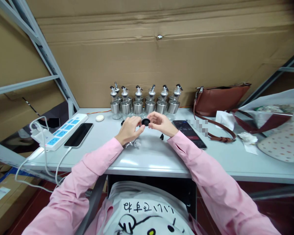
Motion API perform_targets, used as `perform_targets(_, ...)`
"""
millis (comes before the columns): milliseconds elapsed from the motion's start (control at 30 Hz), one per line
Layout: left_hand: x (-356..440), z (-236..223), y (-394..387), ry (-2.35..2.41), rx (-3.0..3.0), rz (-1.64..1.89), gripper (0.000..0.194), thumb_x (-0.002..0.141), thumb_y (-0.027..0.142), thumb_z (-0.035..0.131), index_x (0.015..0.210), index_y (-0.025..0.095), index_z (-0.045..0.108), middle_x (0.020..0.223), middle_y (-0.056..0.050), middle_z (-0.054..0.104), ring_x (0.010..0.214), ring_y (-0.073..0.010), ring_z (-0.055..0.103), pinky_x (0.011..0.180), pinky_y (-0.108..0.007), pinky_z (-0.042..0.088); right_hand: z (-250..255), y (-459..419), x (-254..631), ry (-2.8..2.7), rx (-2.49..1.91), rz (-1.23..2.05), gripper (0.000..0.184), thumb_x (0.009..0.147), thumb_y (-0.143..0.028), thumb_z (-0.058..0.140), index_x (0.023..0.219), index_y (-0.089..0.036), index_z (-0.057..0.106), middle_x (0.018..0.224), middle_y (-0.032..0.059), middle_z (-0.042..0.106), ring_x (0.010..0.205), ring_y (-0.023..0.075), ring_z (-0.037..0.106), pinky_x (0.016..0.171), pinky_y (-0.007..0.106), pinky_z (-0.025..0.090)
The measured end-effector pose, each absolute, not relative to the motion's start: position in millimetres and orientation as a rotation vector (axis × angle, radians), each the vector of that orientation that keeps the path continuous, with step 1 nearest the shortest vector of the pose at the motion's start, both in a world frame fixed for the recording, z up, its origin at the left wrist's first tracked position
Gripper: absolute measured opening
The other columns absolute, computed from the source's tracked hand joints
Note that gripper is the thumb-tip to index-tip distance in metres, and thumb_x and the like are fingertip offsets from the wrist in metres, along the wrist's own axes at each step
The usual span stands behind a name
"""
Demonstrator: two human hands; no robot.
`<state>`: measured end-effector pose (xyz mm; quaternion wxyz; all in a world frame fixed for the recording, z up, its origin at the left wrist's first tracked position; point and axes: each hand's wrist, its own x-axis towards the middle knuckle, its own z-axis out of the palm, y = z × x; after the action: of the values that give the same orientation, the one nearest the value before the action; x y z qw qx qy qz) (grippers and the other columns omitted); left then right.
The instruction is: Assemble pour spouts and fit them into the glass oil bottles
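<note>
Near the middle of the table, a small round black part (pixel 145 122), like a cap or stopper, is held between my two hands. My right hand (pixel 160 122) pinches its right side between thumb and fingers. At its left edge are the bent fingers of my left hand (pixel 131 128), closed near or on the part. Beneath my left hand lie small clear and white pieces (pixel 136 143), partly hidden. A few small black pieces (pixel 162 137) rest on the table below my right hand. Behind both hands stand several glass-and-steel bottles (pixel 138 106) with pour spouts.
On the left are a power strip (pixel 63 132) with white cables, a dark phone (pixel 78 135) and a white round object (pixel 99 118). To the right lie a phone showing a timer (pixel 189 133), a brown handbag (pixel 218 101), crumpled tissue (pixel 248 138) and a dotted bag (pixel 281 143). Cardboard backs the table.
</note>
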<state>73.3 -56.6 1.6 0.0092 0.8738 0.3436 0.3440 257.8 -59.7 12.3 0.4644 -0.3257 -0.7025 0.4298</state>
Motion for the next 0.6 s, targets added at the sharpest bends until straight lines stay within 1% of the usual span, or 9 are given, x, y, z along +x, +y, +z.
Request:
perform_targets(200,74.2,2.6,-57.9,1.100,2.737,0.995,0.024,0.084,0.035,0.038,0.069,0.018,0.042,0.068,-0.001,0.052,0.067,-0.0157,0.047,0.066,-0.030,0.030,11.5,-60.0,257.6,-1.775,-0.840,1.013,0.027,0.062,-0.027,0.068,0.083,-0.016,0.056,0.075,0.0016,0.058,0.068,0.0113,0.053,0.059,0.025,0.045)
perform_targets(367,76.3,3.4,-59.3,1.157,2.678,0.946,0.021,0.082,0.032,0.038,0.066,0.018,0.040,0.065,0.000,0.052,0.064,-0.0147,0.047,0.066,-0.029,0.031,11.5,-60.6,256.8,-1.792,-0.858,1.000,0.027,0.061,-0.024,0.066,0.083,-0.016,0.055,0.076,0.0016,0.058,0.070,0.0120,0.054,0.063,0.026,0.045)
perform_targets(467,77.3,2.5,-59.3,1.144,2.619,0.963,0.023,0.081,0.034,0.036,0.064,0.018,0.038,0.063,0.001,0.050,0.061,-0.0137,0.046,0.066,-0.028,0.031,11.8,-61.7,256.2,-1.804,-0.867,0.999,0.026,0.061,-0.022,0.065,0.084,-0.016,0.053,0.075,0.0010,0.059,0.069,0.0120,0.055,0.064,0.026,0.044)
perform_targets(600,77.3,2.3,-59.8,1.128,2.585,0.949,0.024,0.080,0.035,0.037,0.065,0.017,0.042,0.062,0.001,0.050,0.059,-0.0125,0.045,0.067,-0.028,0.033,10.8,-62.9,255.0,-1.798,-0.835,1.069,0.025,0.061,-0.019,0.062,0.083,-0.017,0.050,0.070,-0.0012,0.058,0.065,0.0111,0.056,0.062,0.026,0.043)
